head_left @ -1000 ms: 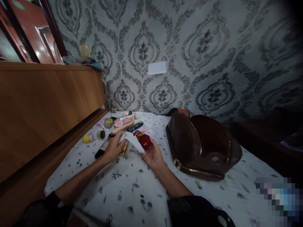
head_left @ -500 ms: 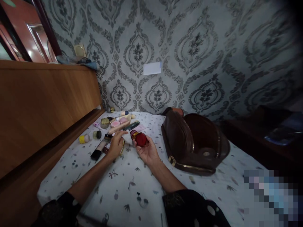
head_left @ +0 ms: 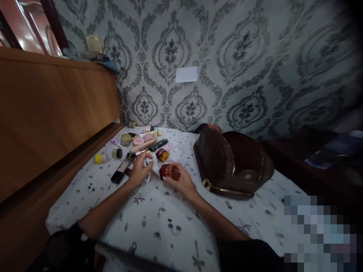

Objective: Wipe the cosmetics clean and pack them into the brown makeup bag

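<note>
My right hand [head_left: 185, 183] is closed around a dark red cosmetic jar [head_left: 165, 171] with a gold band, tilted on its side. A white tissue [head_left: 148, 175] is gripped in my left hand [head_left: 138, 170], close to the jar's left end. Just beyond the jar, a maroon-and-gold jar [head_left: 162, 155] lies on the patterned sheet. A tube with a black cap [head_left: 120, 173] lies to the left of my left hand. Behind the hands are a dark green tube [head_left: 159, 145] and a pink round compact [head_left: 138, 141].
A brown zippered bag [head_left: 212, 162] stands wide open on the right of the patterned sheet [head_left: 159, 234]. At the left lie a yellow-and-white bottle [head_left: 101, 158], a small dark jar [head_left: 117, 153] and a gold-lidded jar [head_left: 126, 139]. A wooden board [head_left: 56, 121] borders the left side.
The red jar in my right hand has turned to show its gold band side-on. My left hand has curled more around the tissue. The maroon-and-gold jar shows more fully.
</note>
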`<action>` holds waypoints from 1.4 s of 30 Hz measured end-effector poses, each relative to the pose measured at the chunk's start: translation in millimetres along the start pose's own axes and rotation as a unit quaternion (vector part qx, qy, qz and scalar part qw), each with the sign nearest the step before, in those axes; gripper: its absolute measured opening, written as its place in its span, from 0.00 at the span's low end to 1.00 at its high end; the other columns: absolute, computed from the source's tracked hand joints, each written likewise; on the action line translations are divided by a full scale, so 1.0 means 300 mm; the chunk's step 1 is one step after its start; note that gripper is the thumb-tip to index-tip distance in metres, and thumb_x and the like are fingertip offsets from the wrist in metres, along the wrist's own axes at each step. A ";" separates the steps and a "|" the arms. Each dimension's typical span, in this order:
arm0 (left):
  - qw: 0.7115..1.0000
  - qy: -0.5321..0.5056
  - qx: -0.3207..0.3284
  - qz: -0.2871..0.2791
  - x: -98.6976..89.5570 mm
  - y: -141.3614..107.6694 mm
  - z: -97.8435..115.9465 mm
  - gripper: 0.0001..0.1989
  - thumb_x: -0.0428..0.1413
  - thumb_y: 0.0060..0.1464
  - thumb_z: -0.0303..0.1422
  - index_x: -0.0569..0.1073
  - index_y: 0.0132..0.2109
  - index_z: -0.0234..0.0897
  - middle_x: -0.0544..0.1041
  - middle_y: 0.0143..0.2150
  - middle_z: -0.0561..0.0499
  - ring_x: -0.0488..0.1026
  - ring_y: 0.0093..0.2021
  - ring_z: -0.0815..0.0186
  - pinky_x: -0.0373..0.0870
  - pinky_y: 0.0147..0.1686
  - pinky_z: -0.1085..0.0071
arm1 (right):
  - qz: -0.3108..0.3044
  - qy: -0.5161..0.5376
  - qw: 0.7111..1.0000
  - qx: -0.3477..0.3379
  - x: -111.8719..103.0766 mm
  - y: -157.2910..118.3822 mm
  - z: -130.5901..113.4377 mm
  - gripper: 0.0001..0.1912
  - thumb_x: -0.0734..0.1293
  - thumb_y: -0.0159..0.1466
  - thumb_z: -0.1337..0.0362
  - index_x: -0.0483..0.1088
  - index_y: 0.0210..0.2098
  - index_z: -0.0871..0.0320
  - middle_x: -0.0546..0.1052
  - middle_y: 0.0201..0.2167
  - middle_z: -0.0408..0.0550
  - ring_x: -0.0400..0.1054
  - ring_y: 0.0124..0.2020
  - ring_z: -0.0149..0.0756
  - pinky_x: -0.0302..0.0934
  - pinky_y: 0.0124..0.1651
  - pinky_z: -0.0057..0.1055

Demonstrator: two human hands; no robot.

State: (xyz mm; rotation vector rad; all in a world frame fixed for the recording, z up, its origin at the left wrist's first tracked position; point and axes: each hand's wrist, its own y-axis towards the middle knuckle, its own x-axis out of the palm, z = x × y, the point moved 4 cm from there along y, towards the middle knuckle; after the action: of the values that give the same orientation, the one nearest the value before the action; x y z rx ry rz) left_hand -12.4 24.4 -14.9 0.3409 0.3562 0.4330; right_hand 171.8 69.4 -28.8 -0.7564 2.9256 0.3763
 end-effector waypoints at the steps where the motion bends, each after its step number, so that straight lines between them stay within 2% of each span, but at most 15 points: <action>1: 1.000 -0.008 -0.004 -0.010 0.010 -0.005 0.001 0.07 0.53 0.51 0.30 0.67 0.40 0.39 0.73 0.37 0.54 0.67 0.22 0.72 0.63 0.22 0.75 | 0.004 -0.028 1.000 -0.004 -0.011 -0.017 0.000 0.26 0.75 0.47 0.58 0.66 0.44 0.55 0.72 0.30 0.40 0.66 0.33 0.36 0.60 0.39 0.33; 5: 0.996 -0.036 0.013 -0.076 0.045 -0.030 0.023 0.16 0.49 0.51 0.27 0.64 0.49 0.41 0.73 0.44 0.52 0.71 0.29 0.69 0.68 0.26 0.74 | 0.037 -0.113 0.993 -0.011 -0.041 -0.068 0.015 0.31 0.74 0.48 0.58 0.66 0.51 0.54 0.71 0.32 0.40 0.65 0.35 0.37 0.60 0.42 0.34; 7: 0.994 -0.023 0.027 -0.100 0.054 -0.042 0.035 0.19 0.48 0.51 0.26 0.63 0.51 0.40 0.73 0.41 0.53 0.72 0.32 0.67 0.69 0.31 0.73 | 0.048 -0.128 0.991 -0.009 -0.046 -0.074 0.025 0.32 0.73 0.49 0.57 0.65 0.52 0.55 0.69 0.31 0.39 0.64 0.33 0.36 0.59 0.41 0.33; 9: 0.994 -0.004 0.021 -0.109 0.059 -0.051 0.040 0.18 0.48 0.52 0.26 0.63 0.51 0.40 0.71 0.32 0.56 0.70 0.29 0.67 0.68 0.32 0.72 | 0.043 -0.120 0.992 -0.010 -0.046 -0.070 0.032 0.30 0.73 0.49 0.57 0.64 0.50 0.56 0.66 0.29 0.37 0.61 0.31 0.34 0.58 0.39 0.32; 13: 0.996 0.011 0.001 -0.094 0.060 -0.056 0.038 0.04 0.47 0.60 0.33 0.63 0.43 0.41 0.65 0.24 0.60 0.64 0.22 0.69 0.62 0.24 0.73 | 0.011 -0.097 0.995 -0.029 -0.041 -0.058 0.029 0.25 0.73 0.50 0.58 0.64 0.45 0.56 0.67 0.29 0.37 0.60 0.30 0.32 0.57 0.37 0.30; 18: 0.995 0.068 0.049 -0.051 0.056 -0.061 0.074 0.13 0.43 0.65 0.41 0.62 0.35 0.40 0.64 0.25 0.57 0.64 0.25 0.68 0.62 0.29 0.71 | -0.003 -0.088 0.995 -0.046 -0.039 -0.063 0.020 0.29 0.74 0.51 0.56 0.64 0.49 0.56 0.73 0.37 0.42 0.66 0.37 0.36 0.62 0.44 0.34; 21: 0.993 0.080 0.068 -0.056 0.062 -0.071 0.097 0.13 0.41 0.65 0.40 0.66 0.40 0.39 0.69 0.32 0.53 0.68 0.34 0.64 0.66 0.39 0.67 | -0.029 -0.071 0.995 -0.066 -0.031 -0.067 0.024 0.30 0.73 0.53 0.57 0.64 0.53 0.57 0.75 0.44 0.47 0.70 0.44 0.40 0.64 0.49 0.36; 23: 0.991 0.072 0.081 -0.073 0.071 -0.076 0.103 0.13 0.42 0.64 0.37 0.67 0.46 0.38 0.73 0.42 0.48 0.70 0.44 0.60 0.65 0.48 0.64 | -0.048 -0.071 0.993 -0.081 -0.025 -0.067 0.036 0.29 0.72 0.54 0.58 0.65 0.53 0.57 0.76 0.47 0.49 0.71 0.46 0.40 0.65 0.50 0.37; 25: 0.990 0.053 0.092 -0.088 0.081 -0.077 0.098 0.15 0.43 0.62 0.35 0.66 0.52 0.39 0.71 0.53 0.45 0.66 0.56 0.57 0.61 0.58 0.61 | -0.054 -0.091 0.991 -0.088 -0.023 -0.064 0.055 0.28 0.71 0.56 0.58 0.65 0.54 0.57 0.76 0.48 0.51 0.71 0.47 0.41 0.65 0.50 0.38; 27: 0.991 0.042 0.094 -0.090 0.087 -0.073 0.086 0.18 0.44 0.61 0.35 0.64 0.57 0.40 0.68 0.58 0.44 0.62 0.62 0.57 0.55 0.63 0.59 | -0.049 -0.123 0.988 -0.082 -0.024 -0.060 0.078 0.32 0.72 0.56 0.58 0.63 0.58 0.56 0.76 0.50 0.52 0.71 0.48 0.42 0.66 0.50 0.39; 30: 0.993 0.052 0.083 -0.070 0.087 -0.064 0.059 0.18 0.45 0.63 0.38 0.59 0.58 0.40 0.66 0.58 0.43 0.63 0.60 0.57 0.57 0.61 0.58 | -0.035 -0.183 0.979 -0.079 -0.024 -0.056 0.101 0.39 0.74 0.54 0.57 0.61 0.62 0.57 0.74 0.53 0.57 0.70 0.50 0.46 0.65 0.52 0.42; 33: 0.992 0.080 0.083 -0.057 0.090 -0.059 0.041 0.15 0.45 0.65 0.40 0.60 0.54 0.38 0.70 0.48 0.46 0.69 0.48 0.60 0.65 0.52 0.63 | -0.038 -0.224 0.967 -0.113 -0.017 -0.057 0.100 0.37 0.74 0.54 0.58 0.63 0.61 0.58 0.73 0.55 0.57 0.67 0.54 0.49 0.63 0.56 0.45; 37: 0.986 0.111 0.092 -0.085 0.119 -0.066 0.040 0.13 0.44 0.66 0.42 0.65 0.46 0.38 0.72 0.36 0.50 0.70 0.38 0.61 0.67 0.44 0.64 | -0.047 -0.239 0.958 -0.149 -0.009 -0.058 0.097 0.35 0.74 0.55 0.58 0.64 0.60 0.57 0.74 0.54 0.56 0.66 0.55 0.50 0.61 0.57 0.46; 39: 0.982 0.121 0.105 -0.101 0.133 -0.073 0.054 0.14 0.44 0.65 0.41 0.68 0.46 0.38 0.74 0.39 0.47 0.71 0.42 0.59 0.67 0.47 0.62 | -0.045 -0.246 0.956 -0.152 -0.008 -0.058 0.100 0.34 0.73 0.56 0.59 0.64 0.60 0.59 0.74 0.53 0.56 0.67 0.54 0.50 0.61 0.56 0.45; 42: 0.976 0.126 0.116 -0.136 0.136 -0.076 0.074 0.18 0.43 0.66 0.40 0.71 0.53 0.36 0.75 0.50 0.42 0.70 0.53 0.55 0.63 0.57 0.56 | -0.042 -0.250 0.955 -0.151 -0.007 -0.060 0.098 0.34 0.73 0.56 0.59 0.64 0.60 0.60 0.74 0.53 0.56 0.67 0.53 0.51 0.61 0.55 0.46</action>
State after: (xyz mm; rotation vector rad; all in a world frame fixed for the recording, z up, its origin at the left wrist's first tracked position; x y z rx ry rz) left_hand 39.0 18.5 -14.9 0.4589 0.6944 0.1644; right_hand 183.3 62.7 -60.6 -0.6886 2.3802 0.8765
